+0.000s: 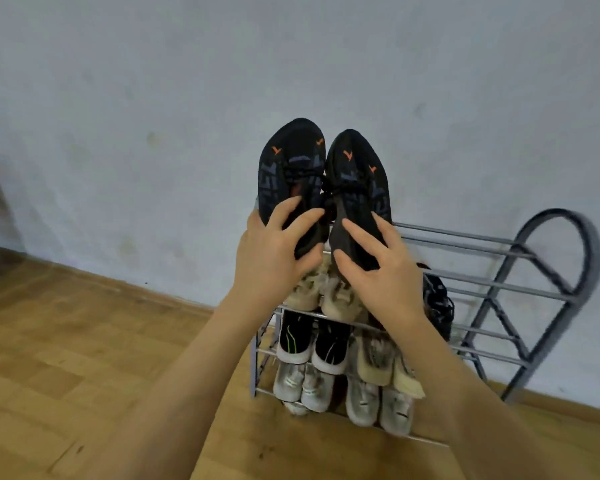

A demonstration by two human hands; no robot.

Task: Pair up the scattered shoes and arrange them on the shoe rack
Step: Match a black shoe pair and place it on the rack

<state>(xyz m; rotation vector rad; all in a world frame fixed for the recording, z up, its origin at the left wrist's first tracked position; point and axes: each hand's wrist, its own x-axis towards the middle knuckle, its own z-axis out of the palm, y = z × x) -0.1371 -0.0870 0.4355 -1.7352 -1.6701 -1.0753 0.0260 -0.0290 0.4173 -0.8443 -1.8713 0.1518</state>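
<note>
Two black sneakers with orange marks stand side by side, toes pointing up toward the wall, over the top tier of a grey metal shoe rack (pixel 499 282). My left hand (pixel 274 258) grips the heel of the left black sneaker (pixel 291 168). The right black sneaker (pixel 357 181) is held at its heel by my right hand (pixel 381 268). Whether the soles touch the top bars is hidden by my hands. Below them, beige shoes (pixel 326 292) sit on the second tier.
Lower tiers hold a black pair with white soles (pixel 312 344), tan shoes (pixel 378 358) and several pale grey sneakers (pixel 305 386). A dark laced shoe (pixel 437 299) lies on the second tier at right. The rack's right half shows bare bars. Wooden floor (pixel 84 358) spreads left; a pale wall (pixel 187 98) stands behind.
</note>
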